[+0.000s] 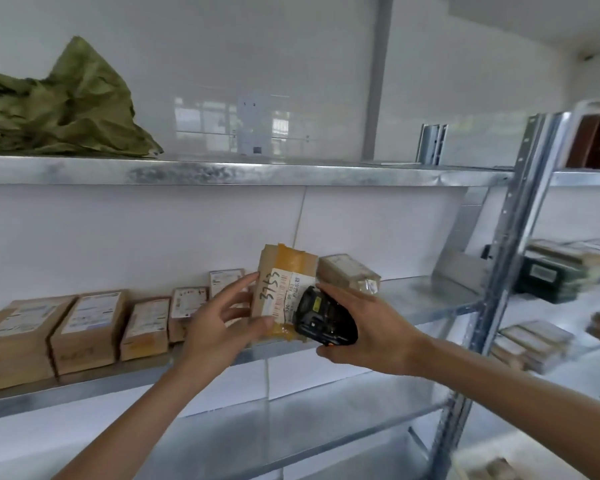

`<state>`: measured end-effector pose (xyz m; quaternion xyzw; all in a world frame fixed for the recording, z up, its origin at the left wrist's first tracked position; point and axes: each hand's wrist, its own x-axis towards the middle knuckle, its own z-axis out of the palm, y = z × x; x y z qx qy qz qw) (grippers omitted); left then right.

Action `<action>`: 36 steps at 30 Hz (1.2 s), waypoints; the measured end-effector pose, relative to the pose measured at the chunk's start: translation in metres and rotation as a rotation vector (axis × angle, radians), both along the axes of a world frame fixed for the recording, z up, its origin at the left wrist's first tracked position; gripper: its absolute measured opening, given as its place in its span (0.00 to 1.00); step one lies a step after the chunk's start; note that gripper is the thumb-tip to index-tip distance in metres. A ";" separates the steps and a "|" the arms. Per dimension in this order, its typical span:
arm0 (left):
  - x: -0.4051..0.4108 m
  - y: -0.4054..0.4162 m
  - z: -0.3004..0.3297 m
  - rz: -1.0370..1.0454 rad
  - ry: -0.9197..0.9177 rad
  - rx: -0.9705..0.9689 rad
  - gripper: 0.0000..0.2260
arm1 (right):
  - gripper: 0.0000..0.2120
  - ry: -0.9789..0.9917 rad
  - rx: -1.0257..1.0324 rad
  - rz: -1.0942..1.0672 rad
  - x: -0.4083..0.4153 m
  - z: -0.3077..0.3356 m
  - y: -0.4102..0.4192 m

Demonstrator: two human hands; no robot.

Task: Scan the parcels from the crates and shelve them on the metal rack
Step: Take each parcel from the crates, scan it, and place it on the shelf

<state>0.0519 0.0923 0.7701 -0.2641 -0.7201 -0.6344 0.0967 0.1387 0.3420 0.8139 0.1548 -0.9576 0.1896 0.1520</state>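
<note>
A brown cardboard parcel (284, 271) with yellow tape and a white label marked 3765 stands upright at the front of the middle shelf of the metal rack (430, 306). My left hand (222, 327) grips its left and lower edge, thumb on the front. My right hand (371, 334) holds a black handheld scanner (323, 320) right against the parcel's label. A row of several labelled brown boxes (87, 327) lines the shelf to the left, and a wrapped parcel (347, 271) lies just behind to the right.
A crumpled green sack (59, 109) lies on the top shelf at left. The rack's perforated upright post (499, 271) stands to the right. A second rack beyond it carries stacked parcels (561, 268). The lower shelf (309, 427) below my arms holds nothing in view.
</note>
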 end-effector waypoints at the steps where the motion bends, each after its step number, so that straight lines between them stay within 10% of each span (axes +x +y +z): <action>1: -0.004 0.011 0.002 -0.016 0.008 -0.002 0.30 | 0.40 0.010 0.052 -0.025 0.003 0.003 0.010; 14: -0.035 0.112 0.006 -0.221 -0.008 0.004 0.31 | 0.43 -0.047 0.372 -0.291 0.036 0.030 0.115; 36: -0.004 0.282 0.018 -0.032 0.096 -0.064 0.32 | 0.38 0.106 0.624 -0.121 0.053 0.055 0.296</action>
